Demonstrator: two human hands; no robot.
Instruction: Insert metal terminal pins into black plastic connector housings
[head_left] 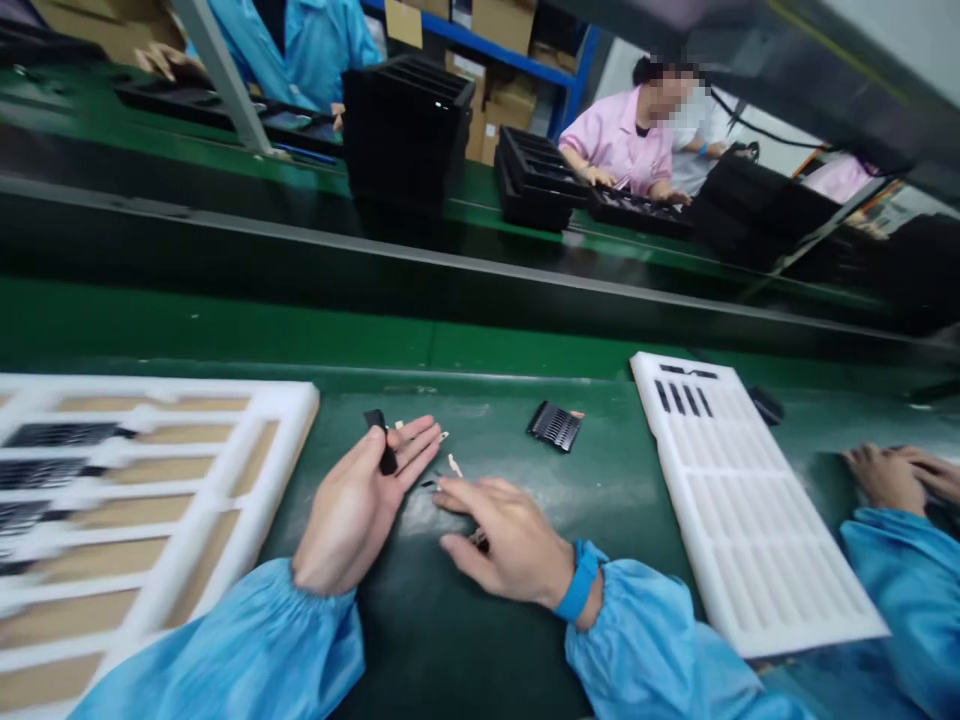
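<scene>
While the left hand (356,510) turns palm up, its thumb pins a black strip (384,445) against the fingers, apparently to keep it steady, with the strip's ends jutting past the thumb tip. Just right of that grip, the right hand (514,540) is palm down with bent fingers near pale scraps (454,465), though I cannot tell whether it pinches anything. Beyond it lies a ribbed part (555,427), and the left tray (289,400) and right tray (757,540) flank both hands, probably for easy reach.
</scene>
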